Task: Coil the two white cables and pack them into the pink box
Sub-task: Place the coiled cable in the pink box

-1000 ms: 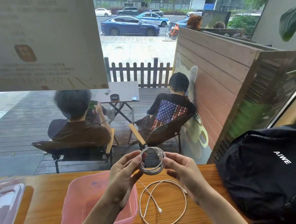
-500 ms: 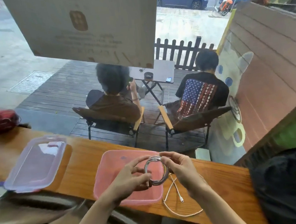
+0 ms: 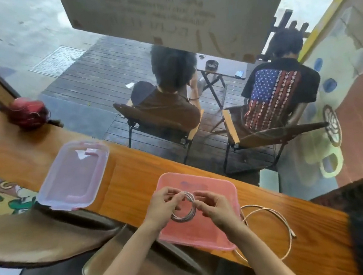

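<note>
Both hands' grip on coiled cable (image 3: 184, 208), over pink box (image 3: 218, 202) (open)

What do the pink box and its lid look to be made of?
The pink box looks like translucent matte plastic: tinted walls, rounded moulded rim. The lid seems clearer, glossier plastic with pink clips; the counter shows through and it reflects light.

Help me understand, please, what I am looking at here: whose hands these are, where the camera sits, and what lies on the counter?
No machine here: a person wears a camera on the head, looking down at their own bare hands. The left hand and right hand together pinch a coiled white cable, holding it over the open pink box. On the wooden counter a second white cable lies loose, right of the box; a clear lid lies to its left. Beyond the window, people sit outside.
</note>
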